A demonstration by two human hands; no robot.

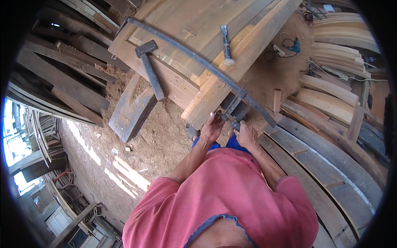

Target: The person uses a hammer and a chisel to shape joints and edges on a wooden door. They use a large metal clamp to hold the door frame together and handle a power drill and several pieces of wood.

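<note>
A long dark metal bar clamp (184,50) lies across a panelled wooden door (175,78), and its screw end projects past the door's near edge. My right hand (247,134) is wrapped round the dark screw handle of the clamp. My left hand (211,129) is beside the door's near corner, fingers stretched up and apart, touching or very close to the screw end. A hammer (151,74) rests on the door's left edge, its handle overhanging. Farther right on the door lies a wide-bladed chisel (226,46).
Under the door's left side is a thick wooden block (134,113) on the sawdust-covered floor (153,132). Dark planks (62,82) are stacked at the left. Curved boards (326,99) and a wooden frame (318,161) fill the right, near a blue power tool (294,46) with a cord.
</note>
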